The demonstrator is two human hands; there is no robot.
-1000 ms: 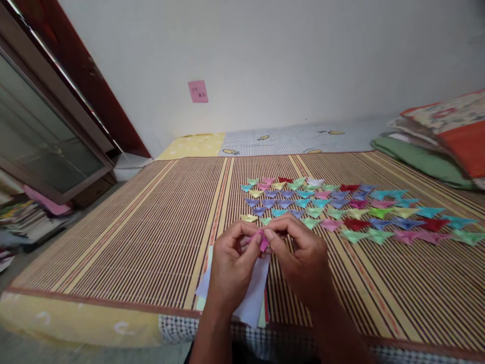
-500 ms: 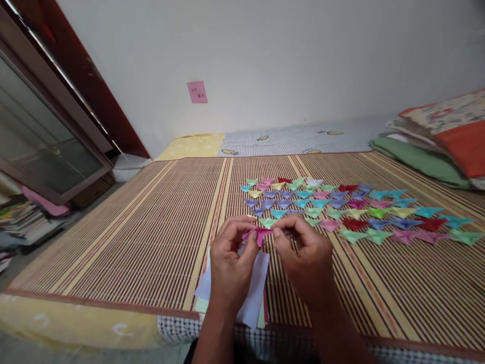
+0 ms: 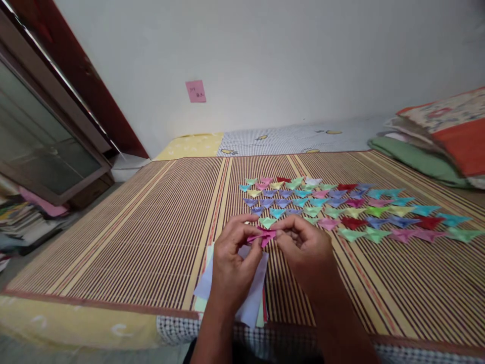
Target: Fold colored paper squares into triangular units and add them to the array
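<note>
A small magenta folded paper [image 3: 266, 236] is held up between my two hands above the striped mat. My left hand [image 3: 235, 258] pinches its left part between thumb and fingers. On the other side, my right hand [image 3: 305, 246] grips its right tip with thumb and forefinger. Beneath my left hand and wrist lie loose paper sheets [image 3: 254, 298], pale lilac on top with green and a red edge below. Rows of small folded paper pieces [image 3: 356, 203] in many colours spread beyond my hands and to the right.
The striped mat [image 3: 162, 227] covers the bed. Folded cloths and a green cushion [image 3: 420, 163] lie at the right back. A pink note [image 3: 196, 91] is on the wall. Books [image 3: 22, 222] and a glass-doored cabinet [image 3: 45, 131] stand at the left.
The magenta paper has turned and its lower point now shows less. My left thumb has shifted right along it, and both hands have moved slightly right.
</note>
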